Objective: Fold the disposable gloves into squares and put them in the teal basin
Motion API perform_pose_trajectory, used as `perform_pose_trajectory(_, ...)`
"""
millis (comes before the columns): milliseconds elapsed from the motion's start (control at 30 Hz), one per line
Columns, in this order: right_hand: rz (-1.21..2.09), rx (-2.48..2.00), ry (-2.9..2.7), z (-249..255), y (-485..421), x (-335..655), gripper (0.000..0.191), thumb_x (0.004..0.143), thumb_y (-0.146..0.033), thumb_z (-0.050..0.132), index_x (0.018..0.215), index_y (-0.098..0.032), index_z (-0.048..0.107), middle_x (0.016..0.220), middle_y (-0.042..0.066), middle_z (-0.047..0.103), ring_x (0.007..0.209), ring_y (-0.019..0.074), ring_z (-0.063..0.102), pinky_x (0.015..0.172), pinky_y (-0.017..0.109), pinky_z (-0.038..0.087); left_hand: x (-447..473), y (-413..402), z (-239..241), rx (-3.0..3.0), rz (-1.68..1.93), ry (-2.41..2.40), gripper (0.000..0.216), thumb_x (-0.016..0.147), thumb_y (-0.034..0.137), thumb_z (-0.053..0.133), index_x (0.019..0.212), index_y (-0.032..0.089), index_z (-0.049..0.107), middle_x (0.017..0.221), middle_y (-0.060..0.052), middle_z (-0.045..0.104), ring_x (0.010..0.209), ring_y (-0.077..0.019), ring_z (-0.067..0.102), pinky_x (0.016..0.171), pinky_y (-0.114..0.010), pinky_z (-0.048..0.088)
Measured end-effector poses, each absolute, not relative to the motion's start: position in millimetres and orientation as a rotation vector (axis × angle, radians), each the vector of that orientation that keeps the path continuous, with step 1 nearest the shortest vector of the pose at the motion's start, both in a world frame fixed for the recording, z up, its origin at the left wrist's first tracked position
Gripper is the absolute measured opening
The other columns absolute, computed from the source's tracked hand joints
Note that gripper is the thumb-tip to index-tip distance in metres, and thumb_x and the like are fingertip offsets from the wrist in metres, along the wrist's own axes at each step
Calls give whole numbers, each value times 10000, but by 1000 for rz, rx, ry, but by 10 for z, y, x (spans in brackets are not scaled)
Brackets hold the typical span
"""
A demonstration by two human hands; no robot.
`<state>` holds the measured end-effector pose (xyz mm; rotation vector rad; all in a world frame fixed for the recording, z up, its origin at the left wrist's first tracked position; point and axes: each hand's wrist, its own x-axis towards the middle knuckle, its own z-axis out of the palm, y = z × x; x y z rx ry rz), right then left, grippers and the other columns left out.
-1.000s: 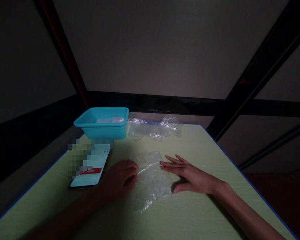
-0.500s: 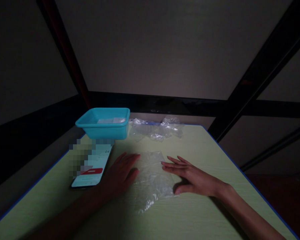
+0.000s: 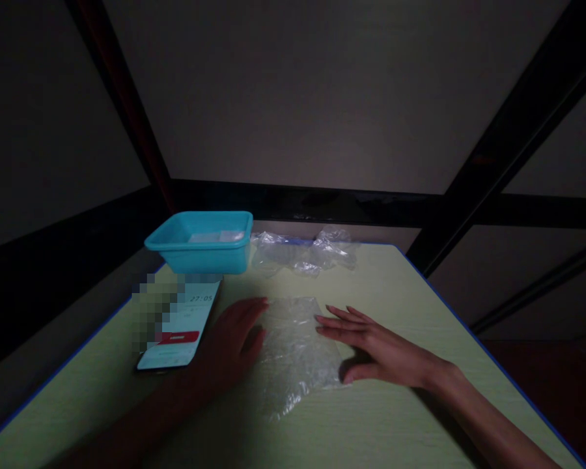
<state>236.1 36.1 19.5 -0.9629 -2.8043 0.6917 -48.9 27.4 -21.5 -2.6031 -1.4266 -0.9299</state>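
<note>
Clear plastic film [image 3: 297, 352] lies flat on a table [image 3: 385, 426]

The right hand [image 3: 329, 348], fingers spread and thumb apart, touches the film's right edge; the left hand [image 3: 232, 339] curves at its left edge, thumb parted from fingers, contact unclear. Farther off: a lit phone [image 3: 188, 319], then a turquoise basin [image 3: 208, 259] beside crumpled plastic [image 3: 300, 254].

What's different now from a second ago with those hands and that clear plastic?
The left hand has uncurled, its fingertips shifting farther from the person, apparently letting go of the left edge of the clear plastic. The phone digits have moved on to 27:05. The right hand stayed spread at the right edge; the blue tub stayed put.
</note>
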Motion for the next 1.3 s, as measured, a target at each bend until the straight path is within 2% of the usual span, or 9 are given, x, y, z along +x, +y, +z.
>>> perform_pose_trajectory(133, 550, -825, -2768, 308, 273, 2330, 543, 796, -421, 598, 1286, -228, 463, 1329, 70, 484, 1255, 235, 381, 1049, 442, 281, -454, 200, -160, -2619, -1065, -1362, 258, 846, 208, 414, 1067, 184, 545, 1012, -81, 639, 937, -204, 608, 817, -348, 510)
perform_pose_trajectory(233, 453, -836, -2828, 380, 170, 2292, 315, 791, -345, 622, 1072, -205, 617, 1038, 52, 647, 994, 213, 559, 882, 380, 430, -415, 139, -126, -2704, -1102, -1323, 208, 848, 183, 408, 993, 185, 557, 918, -65, 653, 845, -177, 629, 750, -295, 524)
perform_pose_trajectory(367, 248, -839, -2942, 393, 60, 2249, 136, 777, -284, 626, 852, -173, 648, 845, 43, 635, 843, 212, 556, 775, 368, 441, -352, 78, -110, -2831, -1092, -1243, 198, 844, 140, 401, 955, 183, 559, 859, -52, 651, 779, -155, 623, 700, -262, 517)
perform_pose_trajectory(533, 86, -812, -2964, 312, 22, 2213, 93, 789, -163, 541, 774, -162, 632, 742, 40, 606, 749, 195, 533, 738, 356, 420, -270, 8, -125, -2889, -1094, -1115, 188, 844, 120, 415, 954, 180, 555, 865, -54, 644, 774, -150, 607, 701, -257, 511)
perform_pose_trajectory(700, -17, -778, -3013, 271, 19, 2174, 148, 817, -136, 472, 811, -163, 618, 774, 53, 608, 752, 200, 521, 732, 355, 410, -213, -50, -180, -2886, -1030, -1038, 215, 839, 124, 424, 999, 181, 555, 927, -63, 645, 840, -170, 594, 788, -294, 497)
perform_pose_trajectory(933, -134, -705, -3027, 250, 38, 2154, 104, 843, -134, 488, 824, -161, 587, 794, 53, 609, 770, 194, 522, 699, 334, 417, -200, -74, -171, -2938, -898, -1069, 248, 784, 120, 456, 1002, 177, 560, 953, -66, 626, 873, -188, 568, 804, -328, 485)
perform_pose_trajectory(1067, -144, -714, -2939, 191, 117, 2183, 173, 888, -166, 432, 846, -158, 600, 798, 51, 619, 762, 187, 545, 679, 323, 447, -196, -68, -171, -2974, -889, -1093, 252, 770, 117, 458, 992, 181, 557, 948, -65, 615, 861, -192, 557, 787, -331, 479)
perform_pose_trajectory(1200, -18, -665, -2858, 137, 207, 2229, 281, 892, -193, 407, 1096, -96, 573, 1099, 99, 623, 997, 207, 552, 868, 342, 454, -194, -56, -146, -2991, -865, -1091, 242, 768, 121, 475, 990, 171, 559, 940, -68, 623, 849, -197, 565, 768, -335, 489)
perform_pose_trajectory(1300, 3, -648, -2852, 124, 225, 2250, 299, 895, -186, 398, 1109, -91, 586, 1172, 97, 608, 1076, 209, 542, 933, 345, 434, -206, -47, -132, -2985, -879, -1087, 238, 777, 124, 476, 996, 155, 563, 946, -79, 632, 859, -197, 575, 773, -334, 498)
